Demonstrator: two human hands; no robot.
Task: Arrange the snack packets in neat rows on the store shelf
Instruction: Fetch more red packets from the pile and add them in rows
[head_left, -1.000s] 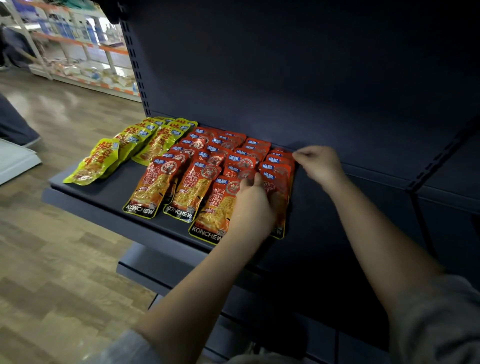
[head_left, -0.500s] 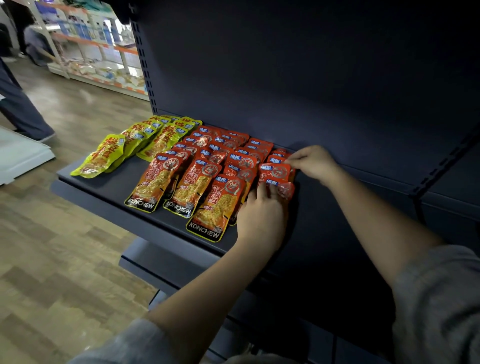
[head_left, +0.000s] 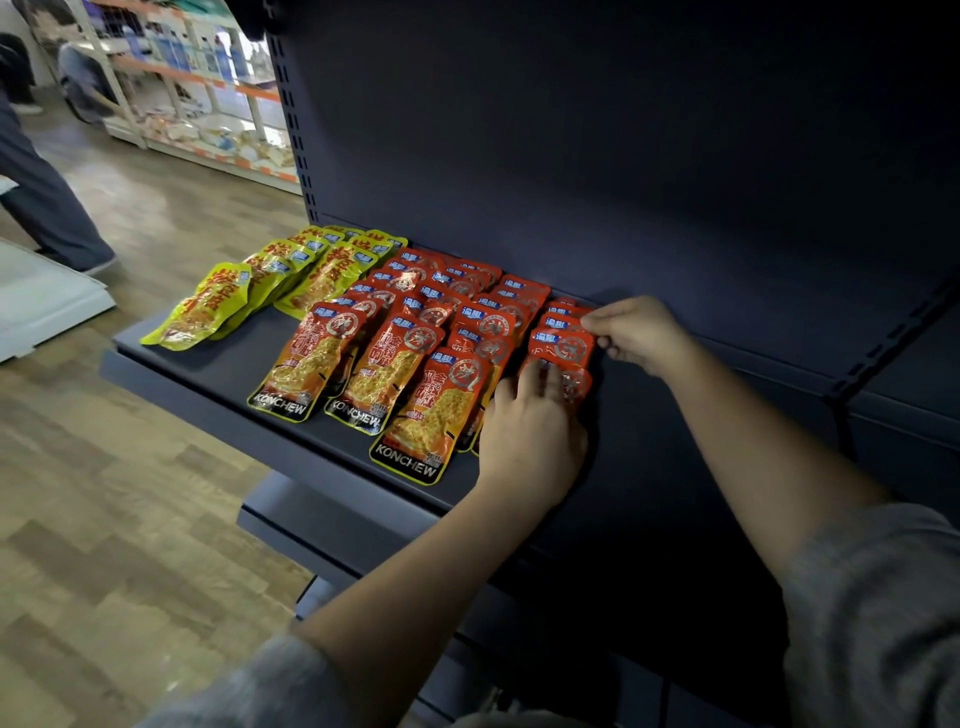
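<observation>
Red KONCHEW snack packets (head_left: 415, 364) lie overlapped in several rows on the dark shelf (head_left: 218, 364). Yellow packets (head_left: 270, 283) lie in rows at the shelf's left end. My left hand (head_left: 530, 436) lies flat with straight fingers on the front packet of the rightmost red row (head_left: 563, 345). My right hand (head_left: 636, 332) pinches the right edge of a packet further back in that same row, close to the back panel.
The shelf's dark back panel (head_left: 623, 156) rises right behind the packets. A lower shelf (head_left: 332, 519) juts out beneath. A person's legs (head_left: 47, 208) stand on the wooden floor at the left, and stocked shelving (head_left: 197, 104) lines the far wall.
My left hand has slid right and back, from the third red row onto the rightmost row. The right hand stays at the row's right edge. The camera has moved nearer.
</observation>
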